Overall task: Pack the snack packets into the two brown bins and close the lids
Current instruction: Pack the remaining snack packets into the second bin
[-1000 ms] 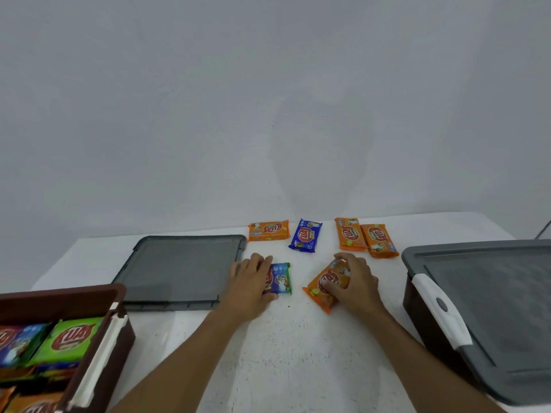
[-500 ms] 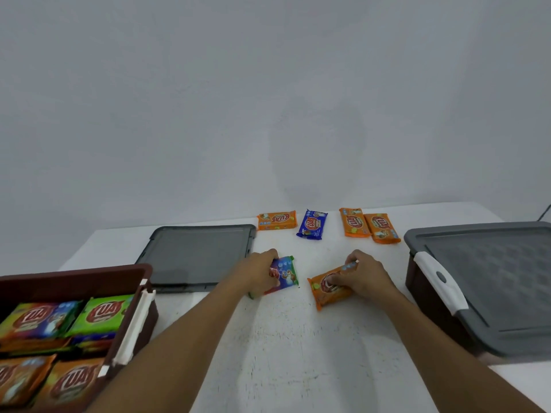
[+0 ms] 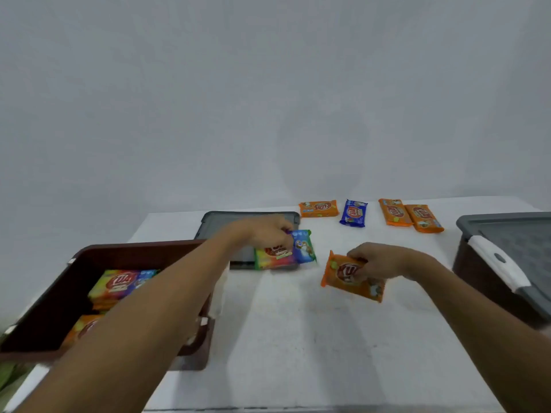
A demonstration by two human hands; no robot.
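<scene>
Two packets gripped. Open brown bin (image 3: 125, 251) lies left of and below the left hand (image 3: 265, 232), fingers pinched on the multicolour packet (image 3: 280, 254). Right hand (image 3: 378, 260) clamps the orange packet (image 3: 346, 277). Four loose packets (image 3: 353, 212) wait beyond both grips; lidded bin (image 3: 477, 269) right of that grip. Best: swing left, drop flat onto stacks, don't crumple.

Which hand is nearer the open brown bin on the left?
Left. The left hand, gripping a multicolour packet, is just past the open brown bin's far right corner. The right hand, holding an orange packet, is farther right, mid-table.
</scene>
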